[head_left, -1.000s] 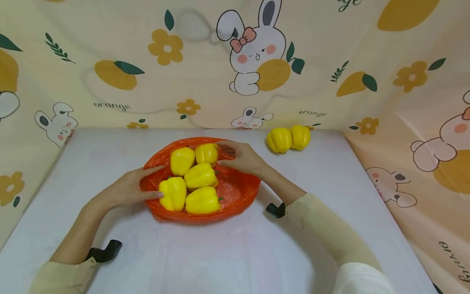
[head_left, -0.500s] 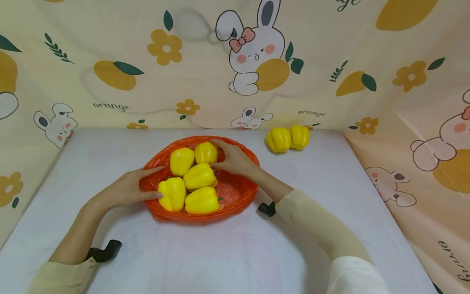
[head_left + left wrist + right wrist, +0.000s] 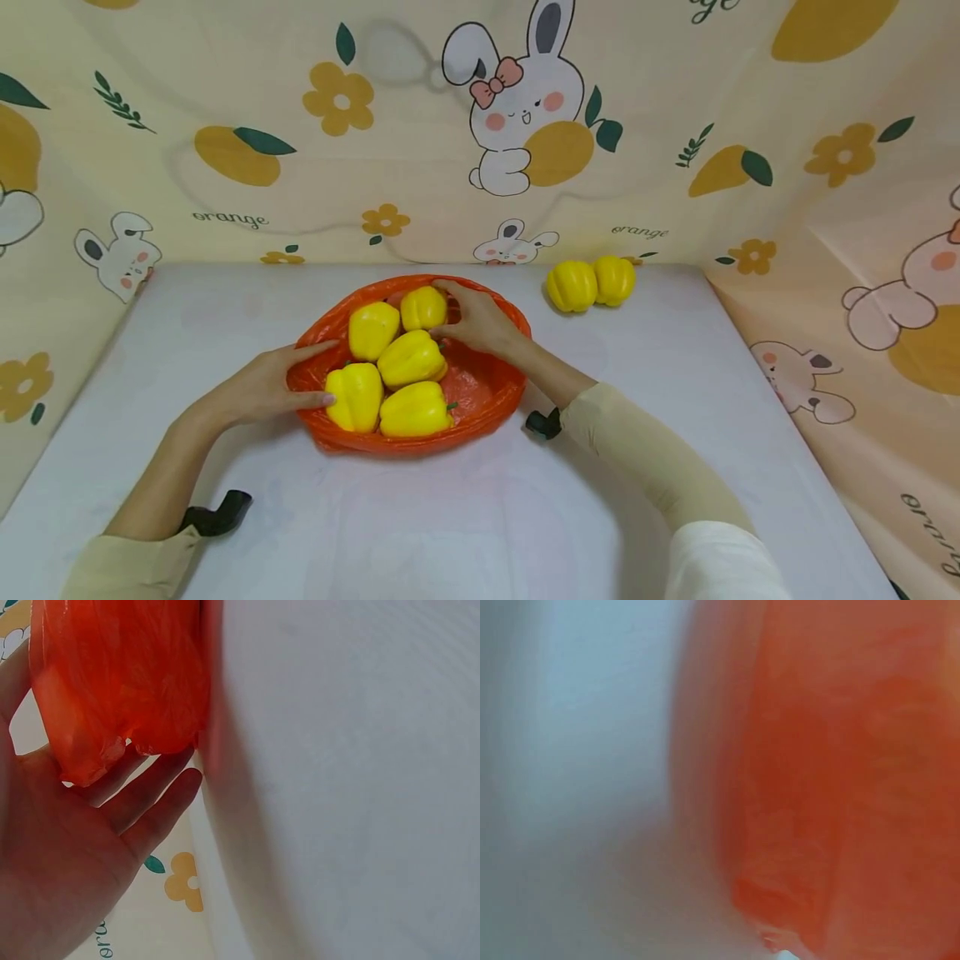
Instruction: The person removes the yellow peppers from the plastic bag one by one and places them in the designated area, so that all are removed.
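Observation:
An orange-red plastic bag (image 3: pixel 483 425) lies with its mouth wide, several yellow bell peppers (image 3: pixel 411 360) inside. At its left side my left hand (image 3: pixel 258 385) holds the rim, thumb and one finger reaching over the edge. Other fingers (image 3: pixel 161 814) lie along the outside of the bag in the left wrist view. My right hand (image 3: pixel 480 321) reaches into the bag and grips the back-right bell pepper (image 3: pixel 423 308) between thumb and fingers. The right wrist view shows only the bag's outer wall (image 3: pixel 840 795), blurred; the right hand is not visible there.
Two more yellow bell peppers (image 3: pixel 572 286) sit side by side at the back right of the white table (image 3: pixel 450 517). A patterned cloth (image 3: pixel 405 158) with rabbits and oranges rises behind the table and along its sides.
My right hand has moved left and closed on the back-right bell pepper, which has shifted slightly toward the back. The left hand stays at the bag's rim.

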Available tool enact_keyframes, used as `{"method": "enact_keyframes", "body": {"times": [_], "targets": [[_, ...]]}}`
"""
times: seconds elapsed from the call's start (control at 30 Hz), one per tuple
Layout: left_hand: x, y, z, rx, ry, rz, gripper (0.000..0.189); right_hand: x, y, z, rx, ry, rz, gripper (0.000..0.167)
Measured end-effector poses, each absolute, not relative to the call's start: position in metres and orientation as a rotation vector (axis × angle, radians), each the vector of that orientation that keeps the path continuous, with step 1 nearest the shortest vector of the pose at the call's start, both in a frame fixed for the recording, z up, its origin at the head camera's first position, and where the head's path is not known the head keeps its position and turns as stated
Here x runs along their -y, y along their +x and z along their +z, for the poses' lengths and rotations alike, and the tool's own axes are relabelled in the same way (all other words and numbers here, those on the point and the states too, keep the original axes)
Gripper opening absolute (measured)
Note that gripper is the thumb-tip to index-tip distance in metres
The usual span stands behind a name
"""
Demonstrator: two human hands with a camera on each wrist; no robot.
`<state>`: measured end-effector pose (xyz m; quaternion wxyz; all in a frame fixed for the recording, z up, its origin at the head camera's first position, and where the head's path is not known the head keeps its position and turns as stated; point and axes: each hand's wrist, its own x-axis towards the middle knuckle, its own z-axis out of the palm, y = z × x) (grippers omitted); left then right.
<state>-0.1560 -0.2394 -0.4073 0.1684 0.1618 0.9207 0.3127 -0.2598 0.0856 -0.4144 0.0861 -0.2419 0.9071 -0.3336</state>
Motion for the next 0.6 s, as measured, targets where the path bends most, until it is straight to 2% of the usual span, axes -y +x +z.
{"method": "enact_keyframes", "body": {"times": [0.27, 0.6], "targets": [[0.239, -0.156, -0.409, -2.624, 0.458, 0.889, 0.085, -0.097, -0.252, -0.39, -2.672, -0.8, -1.052, 0.078], [0.238, -0.156, -0.409, -2.615, 0.456, 0.896, 0.085, -0.131, -0.258, -0.367, -2.628, -0.944, -1.23, 0.079]]}}
